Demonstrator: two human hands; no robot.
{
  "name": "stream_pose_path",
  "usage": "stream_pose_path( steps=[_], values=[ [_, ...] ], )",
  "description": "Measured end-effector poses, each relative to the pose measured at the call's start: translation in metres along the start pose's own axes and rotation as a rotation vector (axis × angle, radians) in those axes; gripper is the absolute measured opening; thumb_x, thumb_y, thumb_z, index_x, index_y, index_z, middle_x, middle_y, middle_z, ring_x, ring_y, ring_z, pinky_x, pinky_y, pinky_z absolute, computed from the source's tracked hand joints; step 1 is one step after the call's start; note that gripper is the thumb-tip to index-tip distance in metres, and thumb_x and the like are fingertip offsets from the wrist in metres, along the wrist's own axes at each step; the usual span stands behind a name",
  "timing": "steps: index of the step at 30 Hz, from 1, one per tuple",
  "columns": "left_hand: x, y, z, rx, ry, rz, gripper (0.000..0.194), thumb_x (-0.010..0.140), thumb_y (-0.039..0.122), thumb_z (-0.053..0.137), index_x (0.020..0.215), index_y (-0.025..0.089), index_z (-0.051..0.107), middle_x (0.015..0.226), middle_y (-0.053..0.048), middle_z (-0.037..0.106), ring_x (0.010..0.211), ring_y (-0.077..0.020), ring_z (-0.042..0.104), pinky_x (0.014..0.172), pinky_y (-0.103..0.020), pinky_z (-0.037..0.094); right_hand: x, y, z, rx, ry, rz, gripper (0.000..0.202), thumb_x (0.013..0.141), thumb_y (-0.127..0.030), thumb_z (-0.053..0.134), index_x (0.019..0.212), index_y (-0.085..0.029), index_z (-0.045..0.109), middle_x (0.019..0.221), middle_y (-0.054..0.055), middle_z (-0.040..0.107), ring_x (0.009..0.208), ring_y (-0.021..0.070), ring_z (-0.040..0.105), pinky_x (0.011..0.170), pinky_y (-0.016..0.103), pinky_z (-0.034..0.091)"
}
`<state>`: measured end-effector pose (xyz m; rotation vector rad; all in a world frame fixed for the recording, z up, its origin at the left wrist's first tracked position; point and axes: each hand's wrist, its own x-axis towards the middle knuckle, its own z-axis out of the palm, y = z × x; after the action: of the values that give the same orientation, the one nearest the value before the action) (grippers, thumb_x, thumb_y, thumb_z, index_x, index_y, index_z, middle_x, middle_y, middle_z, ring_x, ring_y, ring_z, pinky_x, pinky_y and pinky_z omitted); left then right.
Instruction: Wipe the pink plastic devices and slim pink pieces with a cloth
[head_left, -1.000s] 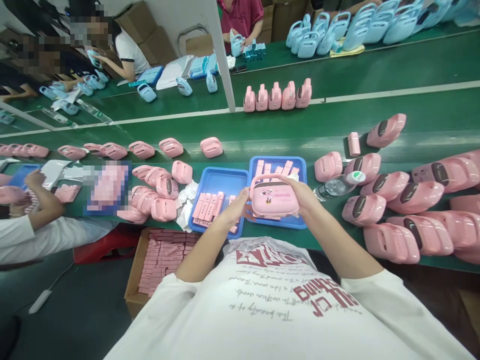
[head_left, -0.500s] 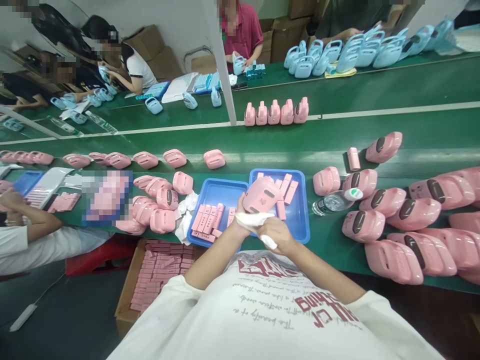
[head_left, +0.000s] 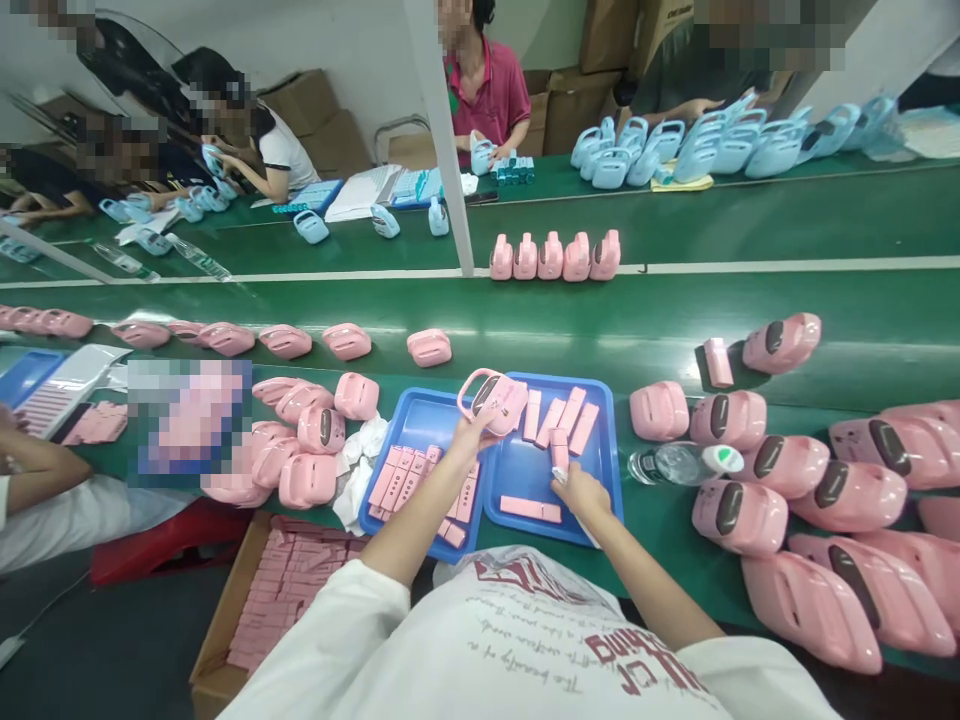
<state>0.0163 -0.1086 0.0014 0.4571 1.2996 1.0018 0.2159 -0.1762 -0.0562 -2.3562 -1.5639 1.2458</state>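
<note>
My left hand is closed around a pink plastic housing with a loop handle and a dark oval window, holding it over the two blue trays. Down in the right-hand blue tray, my right hand has its fingers closed at the lower end of a small pink block. Something white shows at its fingertips, and a white edge shows under the hand; I cannot make out what either is. Several more pink blocks lie in that tray. Printed pink blocks fill part of the left-hand blue tray.
Pink housings crowd the right of the table beside a clear bottle. Others stand left, near crumpled white cloth. A carton of pink blocks sits below. Co-workers handle blue housings across the belt.
My hands have parted. The left now holds the housing up and away with its handle showing; the right has left the white cloth on the housing and reached down to a block in the tray.
</note>
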Motion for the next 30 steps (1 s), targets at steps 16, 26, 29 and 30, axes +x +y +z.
stream_pose_path(
  steps=[16,26,29,30],
  values=[
    [0.179,0.025,0.073,0.379,0.370,0.267,0.075,0.038,0.002,0.081,0.104,0.013,0.048,0.122,-0.020,0.051,0.119,-0.0294,0.049,0.099,-0.033,0.037,0.145,-0.067,-0.082,0.460,0.089,-0.118,0.026,0.070,-0.044,0.050,0.065,-0.019,0.059,0.064,0.011,0.065,0.062,0.0241,0.062,0.055,0.033,0.046],
    [0.169,0.073,-0.021,0.232,0.851,0.132,0.044,0.078,0.045,0.060,0.108,0.014,0.055,0.114,-0.018,0.054,0.119,-0.0295,0.047,0.092,-0.036,0.040,0.156,-0.075,-0.064,0.533,0.185,-0.139,0.034,0.064,-0.043,0.058,0.081,-0.014,0.061,0.083,0.011,0.067,0.086,0.0273,0.061,0.073,0.034,0.046],
    [0.173,0.097,-0.028,0.153,0.855,0.127,0.047,0.072,0.054,0.063,0.096,0.013,0.062,0.103,-0.017,0.057,0.111,-0.0327,0.052,0.086,-0.038,0.043,0.139,-0.071,-0.063,0.586,0.177,-0.152,0.039,0.063,-0.047,0.060,0.085,-0.015,0.062,0.087,0.010,0.067,0.089,0.0262,0.061,0.075,0.033,0.046],
    [0.173,0.102,-0.027,0.125,0.835,0.132,0.047,0.071,0.054,0.064,0.093,0.012,0.062,0.100,-0.017,0.058,0.108,-0.0334,0.053,0.084,-0.038,0.043,0.132,-0.070,-0.062,0.606,0.157,-0.154,0.039,0.062,-0.048,0.062,0.084,-0.016,0.062,0.086,0.009,0.067,0.088,0.0259,0.061,0.073,0.033,0.047]
  ],
)
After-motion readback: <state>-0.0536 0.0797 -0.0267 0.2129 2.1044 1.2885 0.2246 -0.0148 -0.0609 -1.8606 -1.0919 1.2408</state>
